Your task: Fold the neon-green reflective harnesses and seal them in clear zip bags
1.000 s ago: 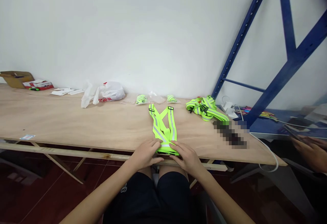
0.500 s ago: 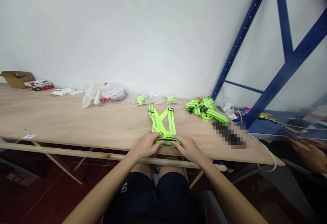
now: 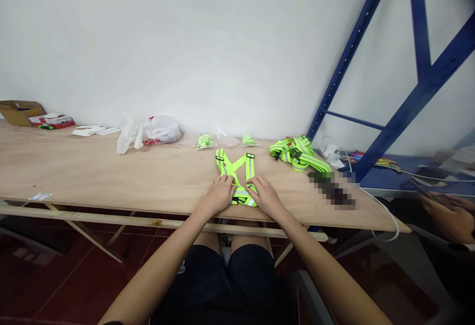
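A neon green reflective harness [image 3: 241, 196] lies near the front edge of the wooden table, its two upper straps crossing and carrying black buckles. Its lower part is folded over itself. My left hand [image 3: 221, 192] rests at the left side of the folded band, fingers curled on it. At the right side, my right hand [image 3: 264, 194] has its fingertips on the strap, with the thumb against the lower band. Both hands grip the harness between them.
Behind stand two small bagged green bundles [image 3: 205, 141], a white plastic bag [image 3: 161, 130] and boxes at far left. A pile of green straps [image 3: 297, 153] lies right, beside a blurred dark item and a blue rack [image 3: 393, 107]. Another person's hands [image 3: 451, 216] hold a phone.
Both hands have moved slightly up and away from the table's front edge. The harness's lower band, bunched before, now lies flatter, with a black buckle showing.
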{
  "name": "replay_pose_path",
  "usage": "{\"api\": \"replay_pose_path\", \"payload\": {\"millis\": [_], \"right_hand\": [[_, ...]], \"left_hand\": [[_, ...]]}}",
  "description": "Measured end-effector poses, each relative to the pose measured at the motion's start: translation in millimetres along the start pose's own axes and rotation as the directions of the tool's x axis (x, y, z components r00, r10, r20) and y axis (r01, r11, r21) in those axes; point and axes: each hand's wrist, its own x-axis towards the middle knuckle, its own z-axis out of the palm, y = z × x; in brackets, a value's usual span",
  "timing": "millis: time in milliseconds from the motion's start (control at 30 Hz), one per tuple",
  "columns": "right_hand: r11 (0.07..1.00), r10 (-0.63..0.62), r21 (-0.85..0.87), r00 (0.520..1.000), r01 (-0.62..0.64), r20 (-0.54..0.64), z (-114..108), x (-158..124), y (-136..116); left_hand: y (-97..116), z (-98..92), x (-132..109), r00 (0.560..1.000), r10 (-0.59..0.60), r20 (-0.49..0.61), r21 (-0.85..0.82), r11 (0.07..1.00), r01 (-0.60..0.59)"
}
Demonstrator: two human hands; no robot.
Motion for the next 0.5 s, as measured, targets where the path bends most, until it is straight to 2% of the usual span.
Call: {"api": "replay_pose_path", "payload": {"millis": [167,333,500], "right_hand": [[0.986,-0.142,-0.080,0.990,0.144,0.024,2.1,-11.6,-6.5],[0.985,-0.170,-0.043,0.985,0.170,0.003,-2.8,-32.5,-14.8],[0.984,-0.177,-0.028,0.983,0.178,0.057,-10.4,-55.0,-24.4]], "left_hand": [[2.9,1.0,-4.6,1.000,0.019,-0.015,-0.001,1.000,-0.019],[12.8,-5.1,-19.6,0.998,0.056,0.005,-0.017,0.998,-0.056],[23.0,-16.8,-41.0,0.994,0.093,0.052,-0.045,0.995,-0.090]]}}
